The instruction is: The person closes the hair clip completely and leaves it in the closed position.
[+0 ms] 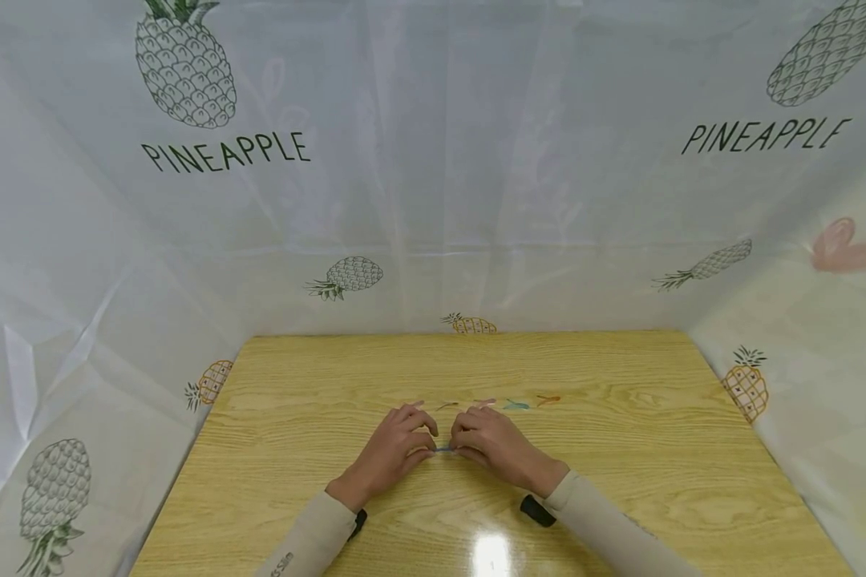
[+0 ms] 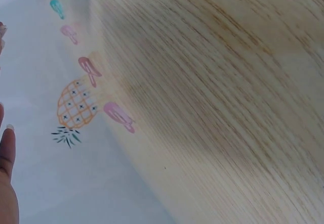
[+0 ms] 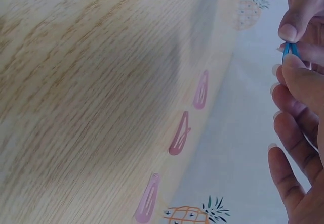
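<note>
A small blue hair clip (image 1: 443, 449) (image 3: 290, 48) is held between both hands over the wooden table. My left hand (image 1: 397, 449) pinches one end with thumb and forefinger; in the right wrist view those fingers come from the top. At the other end, the thumb and forefinger of my right hand (image 1: 496, 447) (image 3: 304, 118) grip the clip, the other fingers loosely bent. Only the edge of my left hand (image 2: 7, 178) shows in the left wrist view, where the clip is out of sight.
Beyond the hands, several hair clips lie in a row on the table (image 1: 296, 449): pink ones (image 3: 201, 89), a darker reddish one (image 3: 179, 134), a teal one (image 1: 516, 405) and an orange one (image 1: 548, 399). A pineapple-print sheet (image 1: 418, 176) stands behind and at both sides.
</note>
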